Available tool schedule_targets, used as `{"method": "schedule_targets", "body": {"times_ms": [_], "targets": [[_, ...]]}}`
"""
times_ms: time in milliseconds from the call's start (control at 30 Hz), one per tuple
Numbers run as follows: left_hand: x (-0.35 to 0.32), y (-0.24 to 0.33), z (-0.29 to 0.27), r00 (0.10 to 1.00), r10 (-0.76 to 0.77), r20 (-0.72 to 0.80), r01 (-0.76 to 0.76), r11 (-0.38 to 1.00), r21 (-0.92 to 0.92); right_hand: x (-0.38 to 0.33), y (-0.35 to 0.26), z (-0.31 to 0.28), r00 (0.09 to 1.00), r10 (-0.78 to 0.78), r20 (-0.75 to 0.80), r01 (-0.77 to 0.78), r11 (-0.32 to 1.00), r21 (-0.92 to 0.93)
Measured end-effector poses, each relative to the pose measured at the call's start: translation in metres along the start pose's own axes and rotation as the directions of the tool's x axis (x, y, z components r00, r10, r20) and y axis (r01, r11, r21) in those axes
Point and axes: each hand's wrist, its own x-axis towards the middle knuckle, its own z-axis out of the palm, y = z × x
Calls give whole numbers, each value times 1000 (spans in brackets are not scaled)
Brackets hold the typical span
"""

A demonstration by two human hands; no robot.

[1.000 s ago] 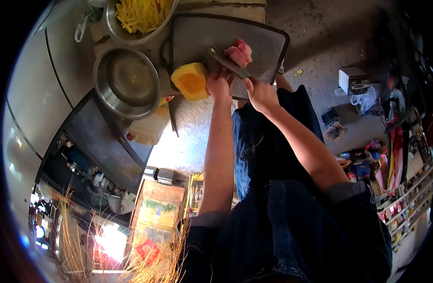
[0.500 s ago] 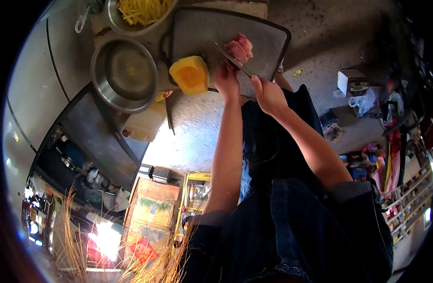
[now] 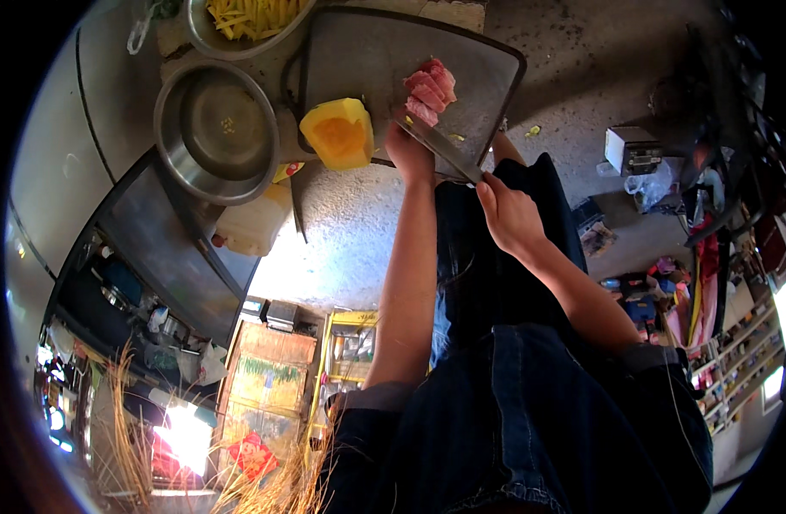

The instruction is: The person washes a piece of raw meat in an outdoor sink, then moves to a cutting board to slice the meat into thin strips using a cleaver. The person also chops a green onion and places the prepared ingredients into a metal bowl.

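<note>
Sliced raw pinkish-red meat (image 3: 430, 91) lies in a small overlapping pile on the dark cutting board (image 3: 367, 51). My right hand (image 3: 513, 216) is wrapped round the handle of a knife (image 3: 445, 149). Its blade slants up and left across the board's near edge, its tip by the nearest slice and my left fingers. Just left of the blade is my left hand (image 3: 409, 154), its fingers curled in; the blade and the hand itself hide what they hold. A peeled, cut yellow pumpkin piece (image 3: 339, 134) sits at the board's left edge, hollow side toward me.
A steel basin (image 3: 166, 128) stands left of the pumpkin. Behind it a steel bowl (image 3: 196, 36) holds yellow strips. A pale plastic jug (image 3: 254, 224) is below the basin. At right, a white box (image 3: 631, 152) and a clear plastic bag (image 3: 653, 183) lie on the floor.
The knife has drawn back toward me and right with my right hand, showing more of its blade's flat. More meat slices are visible. My left hand stays nearly in place.
</note>
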Motion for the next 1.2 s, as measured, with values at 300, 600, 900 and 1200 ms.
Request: {"method": "schedule_targets", "body": {"times_ms": [300,600,900,1200], "targets": [[-1,-3,7,997,59,53,-64,994,83,1,2,1,999,47,-20,-48,998,-40],[-1,9,14,1000,1,28,-5,992,122,12,3,-1,998,33,-54,-35,998,-53],[0,-3,20,999,0,-36,6,988,154,28,-8,-1,997,37,-68,-40,998,-38],[-1,0,24,998,15,-56,-7,992,129,44,-14,6,995,42,-90,-48,997,-65]]}}
